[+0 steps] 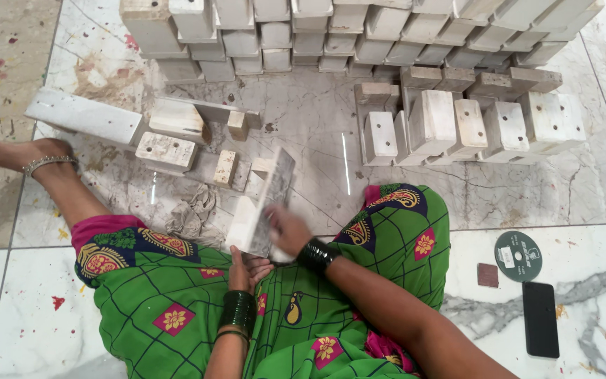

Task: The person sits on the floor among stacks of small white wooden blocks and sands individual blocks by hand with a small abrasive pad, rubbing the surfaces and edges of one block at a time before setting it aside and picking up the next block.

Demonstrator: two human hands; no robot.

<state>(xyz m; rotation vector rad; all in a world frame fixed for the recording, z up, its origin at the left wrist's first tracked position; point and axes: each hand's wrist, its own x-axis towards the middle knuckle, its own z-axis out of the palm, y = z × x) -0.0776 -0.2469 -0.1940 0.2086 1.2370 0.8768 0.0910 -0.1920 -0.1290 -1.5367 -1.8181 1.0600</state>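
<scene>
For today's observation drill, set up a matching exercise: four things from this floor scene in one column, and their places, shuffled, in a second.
1. green disc
2. black phone
3. crumpled rag
4. long white plank

A. far left, above the foot
B. beside the left knee
C. right, nearest the bottom edge
D. right, just above the phone

Pairs: 1-D, 2-C, 3-B, 4-A

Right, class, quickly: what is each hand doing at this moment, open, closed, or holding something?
Left hand: closed under the white block, holding it.
Right hand: closed on the grey sanding sheet, pressed against the block.
</scene>
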